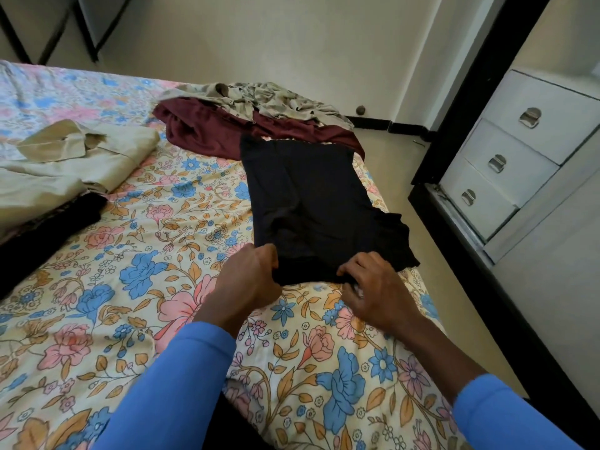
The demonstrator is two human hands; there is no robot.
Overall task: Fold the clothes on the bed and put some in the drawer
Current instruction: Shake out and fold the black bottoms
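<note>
On bed point(156, 241), black top point(311, 203) (near edge gripped)

The black garment point(311, 203) was soft matt cloth, the bed sheet point(136, 287) printed cotton-like fabric, the drawer handles point(530, 117) shiny metal.

One camera, worn on the person's head. It faces forward and steeply down onto the bed point(130, 287), near enough that both forearms enter from the bottom edge. The left hand point(250, 274) and right hand point(376, 287) sit just below centre, at the dark garment point(311, 203). The wide lens takes in the drawer unit point(519, 151) at right and the wall point(259, 37) beyond.
</note>
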